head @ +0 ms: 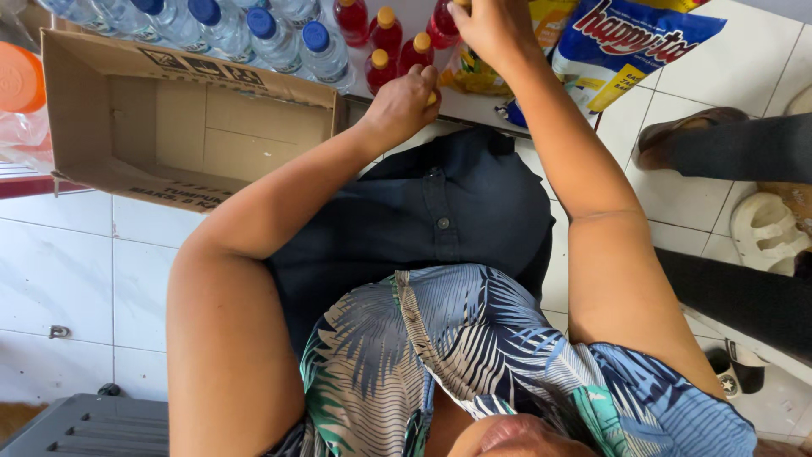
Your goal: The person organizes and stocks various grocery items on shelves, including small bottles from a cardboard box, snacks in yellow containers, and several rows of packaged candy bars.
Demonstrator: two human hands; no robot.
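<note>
White floor tiles (pixel 76 271) lie below, and a pale tabletop (pixel 474 106) runs along the top of the view. On it stand red bottles with yellow caps (pixel 385 34) and, beside them, clear bottles with blue caps (pixel 279 38). The left hand (pixel 404 103) has its grip closed around the yellow cap of one red bottle at the tabletop edge. The right hand (pixel 491 30) has its grip closed on the top of another red bottle (pixel 441 30), further back. An open cardboard box (pixel 182 127) stands to the left.

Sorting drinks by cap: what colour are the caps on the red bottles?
Yellow-orange caps on the red bottles, clearest in the head view.
</note>
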